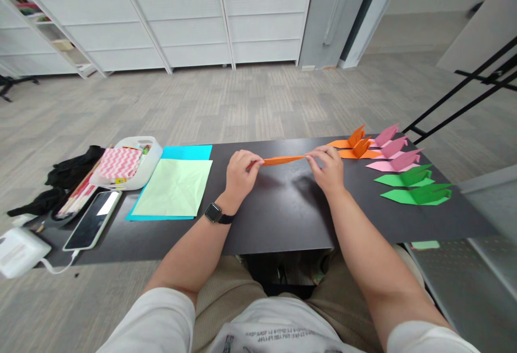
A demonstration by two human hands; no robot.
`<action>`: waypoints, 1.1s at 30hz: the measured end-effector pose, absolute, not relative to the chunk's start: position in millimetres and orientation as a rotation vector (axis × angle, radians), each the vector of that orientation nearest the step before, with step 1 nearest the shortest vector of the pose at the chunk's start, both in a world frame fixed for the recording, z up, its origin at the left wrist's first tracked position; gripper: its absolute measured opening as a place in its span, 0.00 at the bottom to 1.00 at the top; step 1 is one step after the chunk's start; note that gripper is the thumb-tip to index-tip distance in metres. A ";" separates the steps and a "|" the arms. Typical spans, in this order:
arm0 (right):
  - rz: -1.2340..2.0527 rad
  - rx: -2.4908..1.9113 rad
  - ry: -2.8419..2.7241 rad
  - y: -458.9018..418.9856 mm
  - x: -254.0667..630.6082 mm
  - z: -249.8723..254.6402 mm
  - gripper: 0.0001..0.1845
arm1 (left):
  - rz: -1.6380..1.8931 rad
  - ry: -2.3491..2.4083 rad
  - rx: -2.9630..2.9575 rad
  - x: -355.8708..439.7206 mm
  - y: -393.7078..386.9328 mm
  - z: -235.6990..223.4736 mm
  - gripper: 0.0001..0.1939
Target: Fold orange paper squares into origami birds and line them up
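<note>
Dark, smooth worktop [278, 229] in front of me, soft pale sheen on it. Beyond it, grey floor [194, 105] in a streaky block pattern. Facing me: a row of white panelled units [173, 13], horizontal seams, low dark gap along part of the base. To my left, open shelves [56, 35], contents blurred; near them a black splayed base [16, 84]. Ahead, to the right, a grey wall section [329, 13]; farther right, a black metal frame [464, 89]. Light even, shadows soft.
</note>
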State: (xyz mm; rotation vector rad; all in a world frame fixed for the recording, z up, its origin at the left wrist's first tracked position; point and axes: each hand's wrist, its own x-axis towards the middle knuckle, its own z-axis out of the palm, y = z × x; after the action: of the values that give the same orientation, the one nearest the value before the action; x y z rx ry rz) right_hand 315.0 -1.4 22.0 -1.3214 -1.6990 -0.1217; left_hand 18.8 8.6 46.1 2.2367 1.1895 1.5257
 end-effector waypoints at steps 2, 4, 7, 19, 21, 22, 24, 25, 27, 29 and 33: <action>-0.069 -1.330 -1.584 0.1 317.9 23.6 0.12 | 1.607 1.159 1.956 17.8 12.1 46.4 0.09; 0.011 -1.321 -1.574 0.4 315.7 24.3 0.14 | 1.650 1.092 1.652 18.4 16.6 44.7 0.10; 0.188 -1.306 -1.675 0.1 307.0 21.6 0.14 | 1.593 0.999 1.324 22.1 22.8 39.4 0.12; 0.344 -1.235 -1.867 1.7 307.6 10.5 0.27 | 1.002 0.992 0.827 34.3 15.9 29.9 0.18; 0.311 -1.183 -2.016 0.0 307.1 9.3 0.33 | 0.996 0.974 0.830 34.3 15.8 27.9 0.22; 0.299 -1.170 -2.082 -0.9 306.0 8.4 0.34 | 0.998 0.960 0.836 34.1 16.0 27.0 0.23; 0.276 -1.169 -2.159 -2.3 303.0 6.4 0.34 | 0.997 0.931 0.850 33.6 16.5 25.5 0.23; 0.262 -1.174 -2.168 -2.5 301.5 5.7 0.32 | 0.990 0.924 0.861 33.3 16.9 25.0 0.24; 0.228 -1.174 -2.141 -2.0 299.9 5.7 0.24 | 0.962 0.950 0.913 32.5 17.8 24.4 0.24; 0.193 -1.158 -2.074 -0.6 300.9 7.9 0.14 | 0.914 1.056 1.066 31.1 18.4 24.4 0.24; 0.186 -1.168 -1.963 1.1 308.2 14.4 0.08 | 0.745 1.252 1.682 26.8 16.3 26.3 0.16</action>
State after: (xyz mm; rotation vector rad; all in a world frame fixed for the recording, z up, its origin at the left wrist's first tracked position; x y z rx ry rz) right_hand 308.2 1.1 14.4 -1.1677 -1.9631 0.1862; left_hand 26.8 16.3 26.3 1.6817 1.2523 0.7454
